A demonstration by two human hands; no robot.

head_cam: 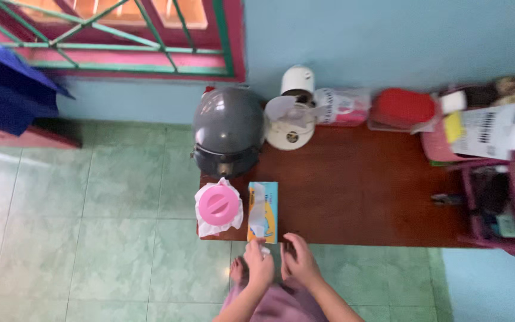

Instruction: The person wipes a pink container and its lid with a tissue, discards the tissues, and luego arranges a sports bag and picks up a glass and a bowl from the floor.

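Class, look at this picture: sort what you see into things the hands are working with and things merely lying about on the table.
In hand:
left hand, holding a white tissue
right hand, close by, fingers bent
tissue box, at the table edge

Lying about:
grey helmet
pink-lidded container
small white fan
red lidded box
purple rack

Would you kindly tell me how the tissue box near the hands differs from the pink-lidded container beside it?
The tissue box is rectangular and blue with orange; the pink-lidded container is round, with white wrapping around it. A white tissue sticks up from the box; the container's lid looks closed. The left hand is at the box's near end; no hand touches the container. Both sit at the near edge of the brown table.
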